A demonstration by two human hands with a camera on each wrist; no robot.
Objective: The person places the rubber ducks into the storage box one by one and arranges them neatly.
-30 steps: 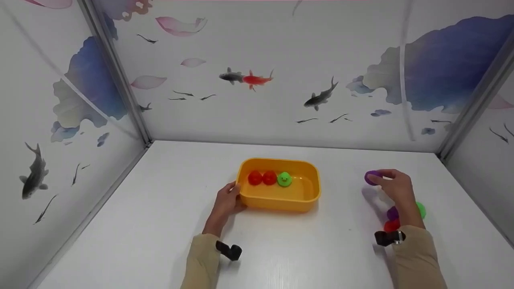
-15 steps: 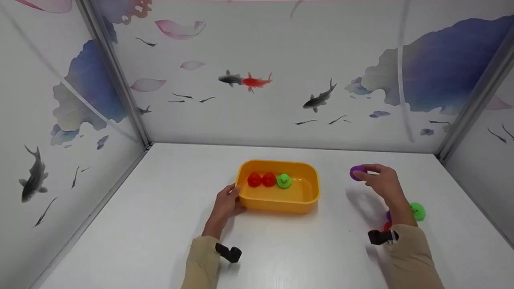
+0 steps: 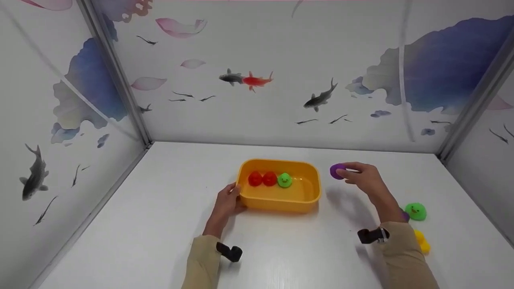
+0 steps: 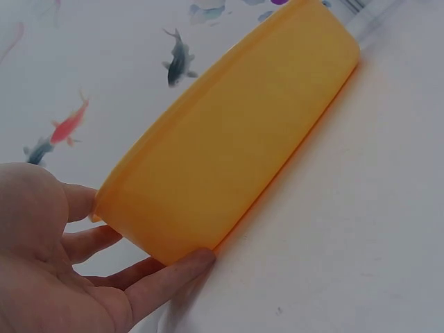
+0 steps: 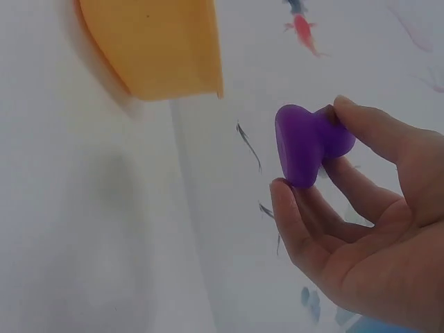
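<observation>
In the head view, a yellow plastic tub [image 3: 279, 205] stands on the white table with two red toys [image 3: 270, 179] and a green rubber duck [image 3: 284, 180] lined up inside. My left hand [image 3: 225, 202] holds the tub's left end; thumb and fingers touch its rim and lower side in the left wrist view. Right of the tub, above the table, my right hand [image 3: 363, 178] pinches a purple rubber duck [image 5: 302, 146] between thumb and fingertips. The right wrist view shows the tub's near corner [image 5: 173, 55] apart from that duck.
At the right lie another green duck [image 3: 416, 211], a purple toy [image 3: 404, 215] partly behind the right wrist, and a yellow toy [image 3: 421, 241] partly behind the sleeve. White panels [image 3: 257, 120] painted with fish enclose the table's back and sides.
My right hand has carried the purple duck leftward, closer to the tub. The green duck and a yellow toy at the right have come into view. My left hand keeps its place.
</observation>
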